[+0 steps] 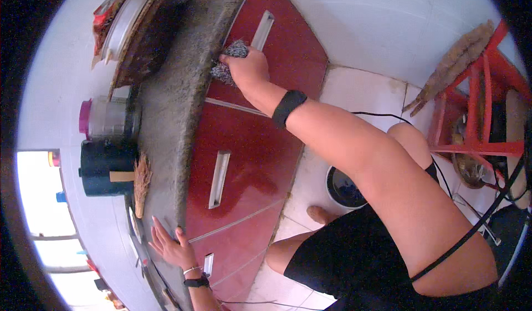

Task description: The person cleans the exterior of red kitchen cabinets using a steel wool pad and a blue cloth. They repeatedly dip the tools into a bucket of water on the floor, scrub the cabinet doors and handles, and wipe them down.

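My right hand (251, 66), at the upper middle, holds a grey, fibrous wad that looks like steel wool (223, 72). Parts of the wad show on both sides of the fingers, against the rough front edge of the grey counter (166, 103) and beside a red cabinet drawer front (286, 32). My left hand (172, 244), at the lower left, holds nothing; its fingers are spread at the counter's edge. Whether its palm presses on the counter cannot be told. Near its fingertips lies a small straw whisk broom (142, 186).
On the counter stand a dark green container (106, 167), a clear tub with a magenta lid (104, 115) and a round woven tray (137, 32). Below are red cabinet doors with metal handles, a bucket of dark liquid (345, 188), a red rack (478, 145) and black cables (469, 228).
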`<state>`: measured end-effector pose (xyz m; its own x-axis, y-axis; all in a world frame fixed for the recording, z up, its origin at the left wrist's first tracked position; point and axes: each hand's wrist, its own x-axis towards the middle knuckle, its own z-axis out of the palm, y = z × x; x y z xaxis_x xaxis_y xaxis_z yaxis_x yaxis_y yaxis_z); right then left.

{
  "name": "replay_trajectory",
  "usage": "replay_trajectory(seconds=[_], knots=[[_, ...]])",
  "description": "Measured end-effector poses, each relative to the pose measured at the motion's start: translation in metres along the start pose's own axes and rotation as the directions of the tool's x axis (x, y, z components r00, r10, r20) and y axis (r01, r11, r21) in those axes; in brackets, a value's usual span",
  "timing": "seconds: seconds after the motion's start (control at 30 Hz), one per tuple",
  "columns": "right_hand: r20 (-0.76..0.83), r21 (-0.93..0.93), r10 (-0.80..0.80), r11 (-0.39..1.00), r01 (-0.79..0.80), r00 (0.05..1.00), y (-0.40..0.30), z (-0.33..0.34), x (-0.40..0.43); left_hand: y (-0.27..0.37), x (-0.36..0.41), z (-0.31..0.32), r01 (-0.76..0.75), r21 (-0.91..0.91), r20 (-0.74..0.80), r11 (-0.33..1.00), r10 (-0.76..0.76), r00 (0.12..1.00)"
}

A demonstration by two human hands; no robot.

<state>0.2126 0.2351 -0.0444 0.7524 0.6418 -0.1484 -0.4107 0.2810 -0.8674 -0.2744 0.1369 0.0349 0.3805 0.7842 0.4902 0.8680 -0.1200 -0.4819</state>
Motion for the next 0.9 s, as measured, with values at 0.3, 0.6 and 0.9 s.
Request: replay_trajectory(seconds=[0.3, 0.6, 0.9], knots=[[0.381, -0.608, 0.091, 0.774, 0.176, 0.920, 0.075, -0.003, -0.135, 0.007, 0.000, -0.005, -0.009, -0.002, 0.006, 1.000, 0.009, 1.000], [-0.040, -0.170, -0.266, 0.951, 0.256, 0.963, 0.058, 0.038, -0.103, 0.012, -0.003, -0.004, -0.008, -0.023, -0.111, 1.000, 0.005, 0.994], [0.329, -0.393, -0.211, 0.856, 0.337, 0.920, 0.104, 0.065, -0.265, 0.012, 0.000, 0.000, 0.025, 0.010, -0.133, 1.000, -0.023, 0.991]])
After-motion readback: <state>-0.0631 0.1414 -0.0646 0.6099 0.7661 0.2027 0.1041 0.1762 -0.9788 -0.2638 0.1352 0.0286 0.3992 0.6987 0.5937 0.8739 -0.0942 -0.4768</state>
